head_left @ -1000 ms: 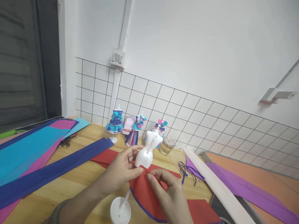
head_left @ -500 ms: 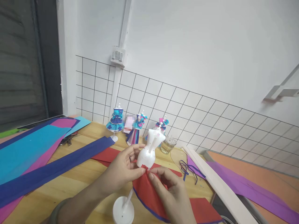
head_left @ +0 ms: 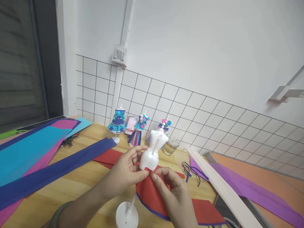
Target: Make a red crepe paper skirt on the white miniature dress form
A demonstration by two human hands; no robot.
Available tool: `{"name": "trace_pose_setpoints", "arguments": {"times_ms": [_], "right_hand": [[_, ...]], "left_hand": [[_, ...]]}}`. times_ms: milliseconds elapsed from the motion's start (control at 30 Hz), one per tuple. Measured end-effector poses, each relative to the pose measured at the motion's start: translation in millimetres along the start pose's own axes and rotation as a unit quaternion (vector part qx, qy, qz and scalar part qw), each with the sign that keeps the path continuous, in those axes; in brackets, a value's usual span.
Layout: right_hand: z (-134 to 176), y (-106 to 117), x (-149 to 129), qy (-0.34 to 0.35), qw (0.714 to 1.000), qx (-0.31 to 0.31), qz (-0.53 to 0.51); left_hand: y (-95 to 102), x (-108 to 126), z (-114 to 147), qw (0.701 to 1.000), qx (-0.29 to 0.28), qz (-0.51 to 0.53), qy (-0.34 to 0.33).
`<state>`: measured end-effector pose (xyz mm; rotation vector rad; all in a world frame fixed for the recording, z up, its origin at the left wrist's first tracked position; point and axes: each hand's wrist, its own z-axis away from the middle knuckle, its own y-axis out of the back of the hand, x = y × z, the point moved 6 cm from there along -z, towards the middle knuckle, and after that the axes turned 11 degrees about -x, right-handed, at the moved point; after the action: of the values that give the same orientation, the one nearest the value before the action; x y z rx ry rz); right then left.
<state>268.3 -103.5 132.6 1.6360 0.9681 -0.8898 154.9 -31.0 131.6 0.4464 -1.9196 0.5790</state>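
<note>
A small white dress form (head_left: 150, 156) leans in front of me, its round base (head_left: 127, 215) towards me. Around its stand, just under the torso, hangs a piece of red crepe paper (head_left: 152, 196) with a blue edge, gathered at the top. My left hand (head_left: 129, 166) pinches the gathered edge with its thumb, the other fingers curled behind the form. With thumb and forefinger closed, my right hand (head_left: 174, 193) grips the same edge on the right side. The fingers behind the paper are partly hidden.
Three dressed miniature forms, one a blue dress (head_left: 116, 122), stand at the back by a glass jar (head_left: 171, 146). Blue paper (head_left: 59, 172) and turquoise paper (head_left: 35, 152) lie left. A white strip (head_left: 220, 186), purple paper (head_left: 256, 196) and dark blue ribbons (head_left: 187, 171) lie right.
The dress form's base has shifted slightly right and down. My right hand has shifted slightly along the gathered edge; both hands keep their pinch on the red paper.
</note>
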Motion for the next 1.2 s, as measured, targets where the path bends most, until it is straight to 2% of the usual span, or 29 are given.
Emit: {"name": "trace_pose_setpoints", "arguments": {"times_ms": [233,500,800,1000,1200], "right_hand": [[-2.2,-0.9,-1.1,-0.002,1.000,-0.003,-0.020],[-0.8,1.2,3.3,-0.012,0.999,0.002,-0.040],[1.0,-3.7,1.9,-0.035,0.995,-0.075,-0.052],[0.3,-0.4,0.8,-0.017,0.997,-0.073,-0.019],[0.4,0.4,3.1,-0.029,0.994,-0.078,-0.069]], "left_hand": [[-1.3,0.4,0.0,1.000,-0.005,0.009,-0.005],[0.4,2.6,-1.2,0.999,0.024,0.034,0.001],[0.4,2.4,1.4,1.000,0.011,0.019,0.001],[-1.7,4.0,0.4,1.000,-0.001,0.014,0.002],[-1.3,0.5,1.1,1.000,-0.009,0.011,-0.010]]}}
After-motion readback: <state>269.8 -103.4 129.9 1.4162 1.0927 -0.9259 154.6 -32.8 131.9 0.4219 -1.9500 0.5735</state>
